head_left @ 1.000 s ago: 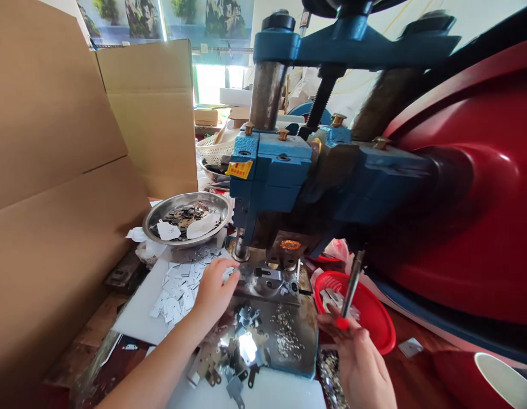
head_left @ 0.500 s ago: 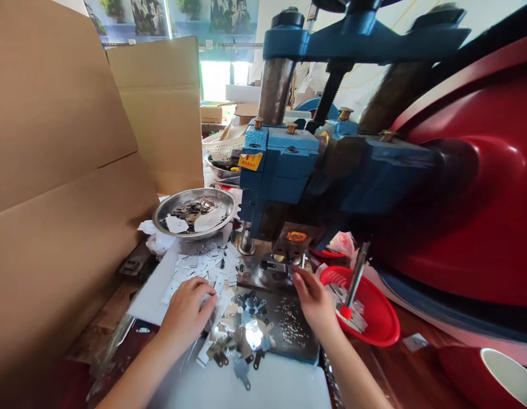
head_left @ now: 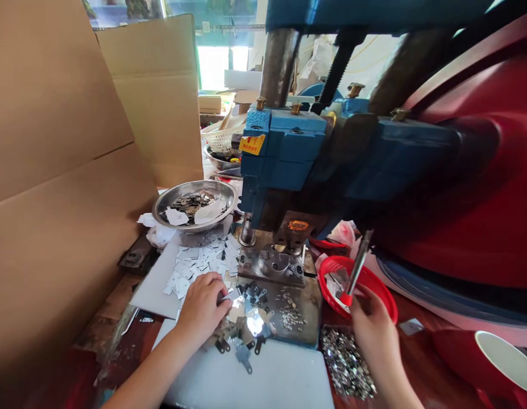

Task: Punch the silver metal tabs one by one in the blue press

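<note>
So the left hand (head_left: 204, 304) is just below and left of centre, thumb and fingers pinched narrow on a small metal plate (head_left: 233, 294). What pokes out is thin, flat and plain grey with a straight-looking edge; the rest is hidden by the fingers, so can't tell the full outline. Right beside it, lower centre, there's a messy heap of stamped pieces (head_left: 243, 355), some dull grey, one flashing super bright, a few with a rounded tab and a hole in it. Paler flat blanks (head_left: 206, 258) are scattered left of centre.

Right hand (head_left: 374, 321), lower right, is by the red-based lever (head_left: 357, 270) and over the edge of the red basket (head_left: 391, 301). Fingers are curled, but can't tell if they're gripping anything. Blue press (head_left: 284, 159) fills the upper middle.
</note>
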Action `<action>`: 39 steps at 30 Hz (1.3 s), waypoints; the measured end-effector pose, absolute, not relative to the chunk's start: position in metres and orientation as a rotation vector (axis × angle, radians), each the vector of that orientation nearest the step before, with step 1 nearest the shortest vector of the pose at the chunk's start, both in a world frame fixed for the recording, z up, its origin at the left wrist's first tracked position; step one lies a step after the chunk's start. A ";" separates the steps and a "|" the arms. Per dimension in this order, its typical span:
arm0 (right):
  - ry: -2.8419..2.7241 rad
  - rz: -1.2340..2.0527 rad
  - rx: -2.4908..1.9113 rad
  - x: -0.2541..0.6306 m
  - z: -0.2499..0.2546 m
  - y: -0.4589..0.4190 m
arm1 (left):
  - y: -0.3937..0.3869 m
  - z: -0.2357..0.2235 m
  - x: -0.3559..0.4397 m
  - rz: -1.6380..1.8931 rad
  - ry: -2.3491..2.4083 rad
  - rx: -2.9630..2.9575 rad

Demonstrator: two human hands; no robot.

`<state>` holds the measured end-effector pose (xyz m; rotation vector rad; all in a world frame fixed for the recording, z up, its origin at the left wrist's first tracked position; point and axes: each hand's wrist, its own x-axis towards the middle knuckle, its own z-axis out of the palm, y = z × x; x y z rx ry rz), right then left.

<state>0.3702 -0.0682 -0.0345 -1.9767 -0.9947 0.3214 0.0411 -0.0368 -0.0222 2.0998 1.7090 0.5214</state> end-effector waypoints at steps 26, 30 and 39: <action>-2.050 -0.209 -1.551 0.289 -0.020 0.010 | -0.040 -0.003 0.066 0.965 0.942 0.138; -2.025 -0.080 -1.416 0.298 -0.028 0.001 | -0.036 -0.001 0.071 0.917 0.870 0.075; -1.399 1.154 -1.376 0.265 -0.010 -0.036 | -0.032 0.005 0.088 0.833 0.819 0.130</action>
